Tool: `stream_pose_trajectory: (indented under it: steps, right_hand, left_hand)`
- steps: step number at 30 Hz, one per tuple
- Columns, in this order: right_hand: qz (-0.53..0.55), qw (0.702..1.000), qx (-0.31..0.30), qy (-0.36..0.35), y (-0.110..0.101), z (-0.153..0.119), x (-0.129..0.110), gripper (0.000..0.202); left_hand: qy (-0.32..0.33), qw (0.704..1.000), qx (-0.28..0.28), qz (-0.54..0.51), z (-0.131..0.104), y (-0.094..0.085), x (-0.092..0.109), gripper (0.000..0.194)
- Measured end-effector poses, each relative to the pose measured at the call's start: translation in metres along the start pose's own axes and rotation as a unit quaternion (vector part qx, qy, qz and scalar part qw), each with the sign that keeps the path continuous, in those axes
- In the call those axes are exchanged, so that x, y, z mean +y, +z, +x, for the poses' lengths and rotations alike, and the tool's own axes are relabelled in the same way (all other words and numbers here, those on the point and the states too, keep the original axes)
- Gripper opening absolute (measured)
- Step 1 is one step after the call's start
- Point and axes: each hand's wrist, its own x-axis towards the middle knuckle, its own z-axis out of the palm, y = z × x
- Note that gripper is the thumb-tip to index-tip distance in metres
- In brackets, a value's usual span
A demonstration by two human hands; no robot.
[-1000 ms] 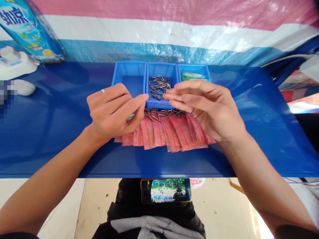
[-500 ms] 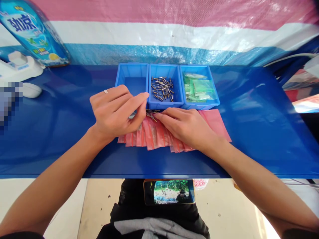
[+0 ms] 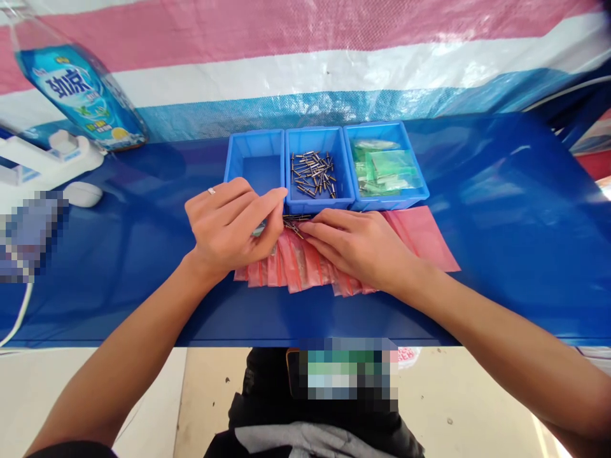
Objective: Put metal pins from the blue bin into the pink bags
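Observation:
Several rivet-like metal pins [image 3: 294, 224] lie on a row of overlapping pink plastic bags [image 3: 310, 270], just in front of the blue bins. My left hand [image 3: 236, 222] is closed, thumb and index finger pinched together beside the pins; what they hold is too small to make out. My right hand [image 3: 360, 245] rests over the bags with its fingers together, their tips at the pins; anything under them is hidden. More pins [image 3: 315, 173] fill part of the middle bin [image 3: 317, 207]. Green bags [image 3: 386, 170] lie in the right bin [image 3: 389, 203]. The left bin [image 3: 258, 135] shows its bare bottom.
On the blue table [image 3: 191, 318], a blue detergent bottle [image 3: 83, 98] stands at the back left, near a white power strip [image 3: 52, 159] and a white rounded object [image 3: 84, 194]. A striped tarp [image 3: 286, 60] hangs behind. A blurred-out phone [image 3: 334, 372] lies on my lap.
The view has shifted and tilted slightly, so the table items appear moved. Both hands keep nearly the same places beside the pins and bags.

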Motion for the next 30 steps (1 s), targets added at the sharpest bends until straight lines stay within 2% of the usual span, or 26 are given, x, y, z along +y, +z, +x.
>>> stream_pose_trajectory:
  steps: [4, 8, 11, 13, 15, 16, 18, 19, 21, 24, 26, 27, 28, 30]
  right_hand:
    - [-0.007, 1.000, -0.004, -0.003, 0.000, -0.001, 0.000, 0.029]
    - [-0.023, 1.000, 0.010, -0.017, 0.002, -0.001, 0.000, 0.027]
    - [0.023, 0.997, 0.071, -0.016, -0.002, 0.001, -0.002, 0.028]
    - [0.097, 0.988, 0.121, 0.020, -0.010, 0.003, -0.004, 0.026]
    - [0.230, 0.961, 0.131, 0.084, -0.021, 0.006, -0.005, 0.020]
    - [0.312, 0.936, 0.113, 0.117, -0.026, 0.006, -0.003, 0.019]
    - [0.466, 0.867, 0.064, 0.165, -0.032, 0.008, 0.002, 0.023]
    - [0.516, 0.837, 0.045, 0.175, -0.033, 0.008, 0.005, 0.025]
    - [0.555, 0.813, 0.045, 0.173, -0.031, 0.009, 0.012, 0.024]
    - [0.538, 0.814, 0.132, 0.174, -0.024, 0.009, 0.016, 0.023]
    - [0.513, 0.818, 0.185, 0.183, -0.023, 0.008, 0.015, 0.034]
    - [0.484, 0.832, 0.200, 0.184, -0.025, 0.007, 0.013, 0.039]
    - [0.436, 0.858, 0.207, 0.177, -0.028, 0.006, 0.012, 0.039]
    - [0.274, 0.930, 0.207, 0.129, -0.036, 0.003, 0.014, 0.031]
  left_hand:
    - [-0.026, 1.000, -0.015, -0.009, -0.002, 0.003, 0.001, 0.020]
    - [-0.108, 0.988, -0.100, -0.040, -0.006, 0.005, 0.000, 0.029]
    - [-0.132, 0.973, -0.178, -0.073, -0.011, 0.006, -0.003, 0.033]
    - [-0.123, 0.966, -0.216, -0.076, -0.014, 0.007, -0.004, 0.034]
    - [-0.108, 0.962, -0.237, -0.080, -0.016, 0.008, -0.005, 0.033]
    - [-0.104, 0.961, -0.244, -0.085, -0.017, 0.009, -0.005, 0.033]
    - [-0.101, 0.959, -0.248, -0.098, -0.018, 0.009, -0.006, 0.032]
    - [-0.101, 0.958, -0.247, -0.105, -0.018, 0.010, -0.006, 0.032]
    - [-0.098, 0.960, -0.233, -0.121, -0.020, 0.011, -0.008, 0.032]
    - [-0.086, 0.965, -0.204, -0.140, -0.022, 0.014, -0.010, 0.032]
    - [-0.083, 0.966, -0.198, -0.140, -0.023, 0.015, -0.011, 0.031]
    - [-0.087, 0.966, -0.204, -0.136, -0.024, 0.015, -0.011, 0.031]
    - [-0.092, 0.964, -0.212, -0.130, -0.024, 0.015, -0.011, 0.031]
    - [-0.098, 0.962, -0.226, -0.120, -0.024, 0.015, -0.011, 0.031]
